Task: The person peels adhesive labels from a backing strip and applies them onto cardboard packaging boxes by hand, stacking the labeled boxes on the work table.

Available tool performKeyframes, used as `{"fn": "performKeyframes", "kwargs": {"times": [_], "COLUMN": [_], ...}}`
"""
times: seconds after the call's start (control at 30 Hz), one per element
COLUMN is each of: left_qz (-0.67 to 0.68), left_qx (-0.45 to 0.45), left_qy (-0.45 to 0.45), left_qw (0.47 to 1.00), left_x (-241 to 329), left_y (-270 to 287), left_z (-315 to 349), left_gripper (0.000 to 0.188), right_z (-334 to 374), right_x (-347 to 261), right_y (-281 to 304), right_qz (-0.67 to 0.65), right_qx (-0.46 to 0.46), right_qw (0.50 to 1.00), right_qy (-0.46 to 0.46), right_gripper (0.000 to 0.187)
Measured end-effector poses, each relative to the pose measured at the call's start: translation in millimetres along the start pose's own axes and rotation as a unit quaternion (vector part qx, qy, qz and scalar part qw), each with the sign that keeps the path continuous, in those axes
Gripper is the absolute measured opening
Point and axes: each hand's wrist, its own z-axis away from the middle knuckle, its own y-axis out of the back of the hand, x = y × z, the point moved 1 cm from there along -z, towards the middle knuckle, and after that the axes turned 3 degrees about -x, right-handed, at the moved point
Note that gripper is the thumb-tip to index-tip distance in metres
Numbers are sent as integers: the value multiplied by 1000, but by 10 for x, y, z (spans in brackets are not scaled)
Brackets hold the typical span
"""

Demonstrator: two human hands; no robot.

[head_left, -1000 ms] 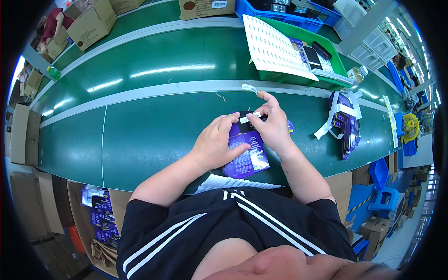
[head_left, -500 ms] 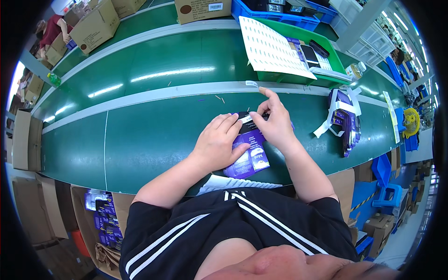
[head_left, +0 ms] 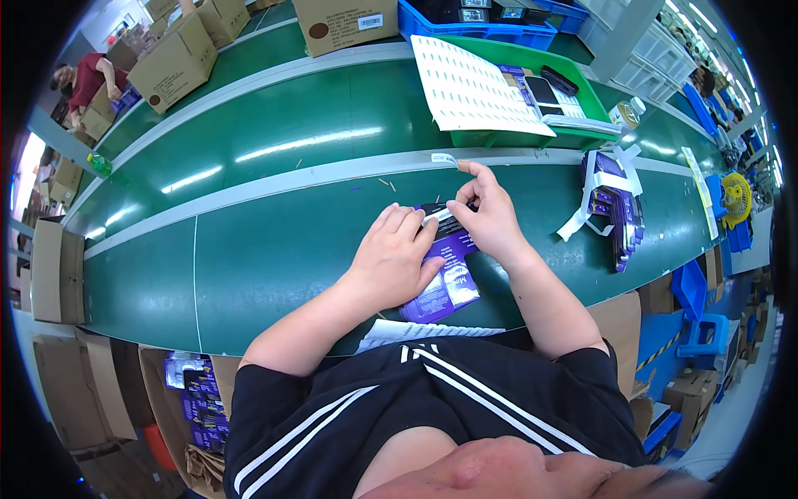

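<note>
Since your left hand slid onto end of white label, label's probably pinned to purple packet. Left loosely spread; right hand half-curled, can't tell if pinching anything.

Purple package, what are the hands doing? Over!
Left hand on purple package. Right hand at its far end, white label at forefinger tip. White-strapped stack apart, off right.

Lamps: bright white strips, upper right
Bench: long glare streaks on green
Rim: straight edges bend, corners black
Far right: soft detail
</note>
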Motion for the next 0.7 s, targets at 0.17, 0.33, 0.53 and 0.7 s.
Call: {"fn": "performKeyframes", "kwargs": {"times": [0.17,0.33,0.53,0.7], "left_qz": [-38,-43,9,29], "left_qx": [-63,-107,-132,-131], "left_qy": [0,46,108,133], "left_qw": [997,992,985,982], "left_x": [30,49,10,-35], "left_y": [64,-9,-8,-56], "left_z": [-140,-226,-223,-219], "left_gripper": [51,58,67,69], "right_z": [-12,1,67,19], "right_x": [56,54,-4,-89], "right_y": [11,99,526,669], "right_qz": [-51,-104,258,258], "right_qx": [18,-23,-107,-230], "right_qw": [998,992,940,928], "right_qy": [-11,-67,194,135], "right_gripper": [53,61,87,102]}}
